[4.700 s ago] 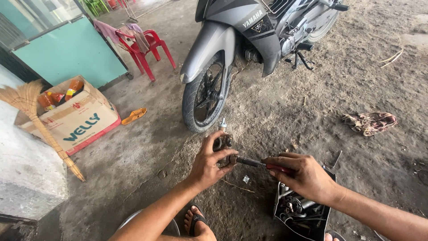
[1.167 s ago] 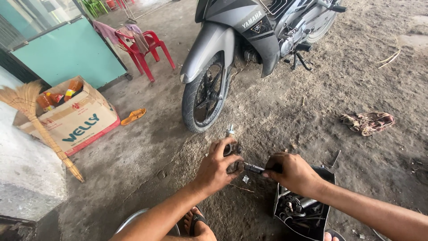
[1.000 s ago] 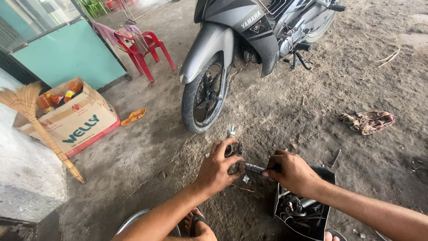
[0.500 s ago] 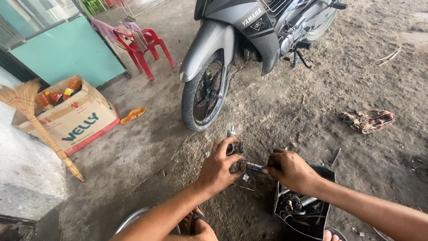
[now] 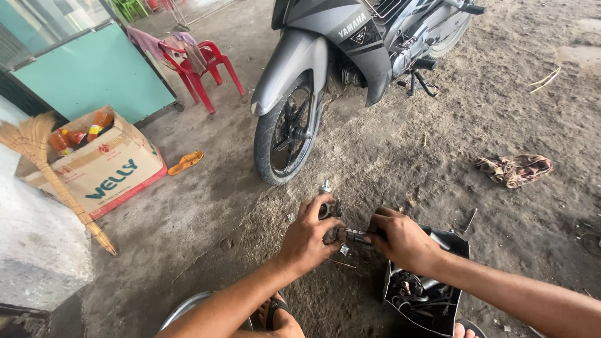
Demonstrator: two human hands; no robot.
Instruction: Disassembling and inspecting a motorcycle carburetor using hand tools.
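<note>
Just in front of the motorcycle's front wheel [image 5: 285, 134], the left hand [image 5: 308, 236] closes its fingers around a small metal part [image 5: 330, 209]. The right hand [image 5: 404, 241] grips a tool [image 5: 352, 235] whose long axis lies level, tip pointing left into the part.
</note>
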